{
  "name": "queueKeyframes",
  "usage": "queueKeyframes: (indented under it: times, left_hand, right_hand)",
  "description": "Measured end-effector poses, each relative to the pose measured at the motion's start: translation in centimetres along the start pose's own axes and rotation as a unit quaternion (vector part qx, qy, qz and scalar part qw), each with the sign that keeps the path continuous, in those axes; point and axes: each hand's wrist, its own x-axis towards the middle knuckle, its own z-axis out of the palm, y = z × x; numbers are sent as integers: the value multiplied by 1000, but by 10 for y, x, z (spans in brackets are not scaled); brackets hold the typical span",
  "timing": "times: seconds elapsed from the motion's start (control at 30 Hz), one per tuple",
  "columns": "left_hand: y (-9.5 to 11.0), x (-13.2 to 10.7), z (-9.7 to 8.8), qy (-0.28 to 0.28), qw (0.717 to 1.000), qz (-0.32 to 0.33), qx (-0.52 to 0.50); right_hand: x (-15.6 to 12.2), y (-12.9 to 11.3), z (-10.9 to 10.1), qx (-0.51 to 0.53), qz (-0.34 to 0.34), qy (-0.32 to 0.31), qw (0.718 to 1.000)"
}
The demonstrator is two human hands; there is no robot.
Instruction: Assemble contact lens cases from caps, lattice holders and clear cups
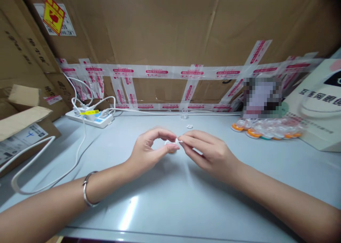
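Note:
Just above the middle of the grey table (160, 204), my left hand (147, 149) curls its thumb and fingers around a small white and orange round piece (173, 151), mostly hidden by the thumb. The fingertips of my right hand (213, 150) meet it there, closed in a pinch on a tiny white part (178, 141) whose kind I cannot make out. Beyond the hands lie a small white piece with dark marks (189, 126) and a small clear round piece (184, 114).
At the right, several clear round cases with orange or teal bases (269, 129) lie before a printed bag (317, 108). A white power strip (92, 118) with cables stands at the left, near an open carton (26, 140). Behind rises a large taped cardboard box (160, 30).

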Motion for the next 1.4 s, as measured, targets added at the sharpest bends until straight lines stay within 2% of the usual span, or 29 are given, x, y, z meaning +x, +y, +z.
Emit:
queueKeyframes:
  times: [0.07, 0.1, 0.2, 0.3, 0.4, 0.47, 0.5, 0.57, 0.63, 0.67, 0.73, 0.87, 0.97, 1.1, 1.4]
  left_hand:
    - [-2, 2, -2, -9, 999, 33, 38]
    - [-2, 3, -3, -14, 997, 45, 54]
    - [-4, 5, -7, -24, 994, 64, 80]
    - [-4, 6, -8, -38, 993, 82, 82]
    - [-5, 6, -9, -50, 991, 95, 80]
    - [-6, 7, -9, -31, 993, 77, 79]
    - [-8, 7, -9, -11, 995, 58, 74]
    - [-10, 9, -9, 39, 998, 5, 52]
    - [-14, 10, -8, 81, 995, -47, 16]
    - [-15, 11, -7, 96, 993, -68, -2]
    - [-18, 12, -7, 112, 989, -96, -26]
    - [-20, 10, -6, 111, 987, -109, -38]
    - [-20, 8, -6, 98, 989, -100, -36]
    - [-22, 7, -6, 83, 991, -100, -29]
    - [-26, 7, -5, 71, 993, -96, -15]
  right_hand:
    - [3, 0, 1, 105, 107, -25, 988]
    - [4, 1, 1, 157, 163, -42, 973]
    - [6, 2, 1, 299, 291, -74, 906]
    - [6, 1, 4, 389, 344, -64, 852]
    - [7, 3, 6, 429, 365, -80, 822]
    - [8, 10, 5, 438, 378, -91, 810]
    - [7, 18, 4, 430, 386, -80, 812]
    - [4, 41, 4, 374, 402, -11, 836]
    - [-3, 70, 6, 243, 400, 87, 879]
    - [-7, 84, 8, 164, 394, 101, 899]
    - [-16, 108, 15, 42, 384, 43, 922]
    - [-26, 126, 27, 45, 352, -38, 934]
    - [-26, 124, 30, 62, 343, -71, 935]
    - [-25, 122, 28, 74, 364, -67, 926]
    - [-24, 117, 26, 196, 467, -70, 859]
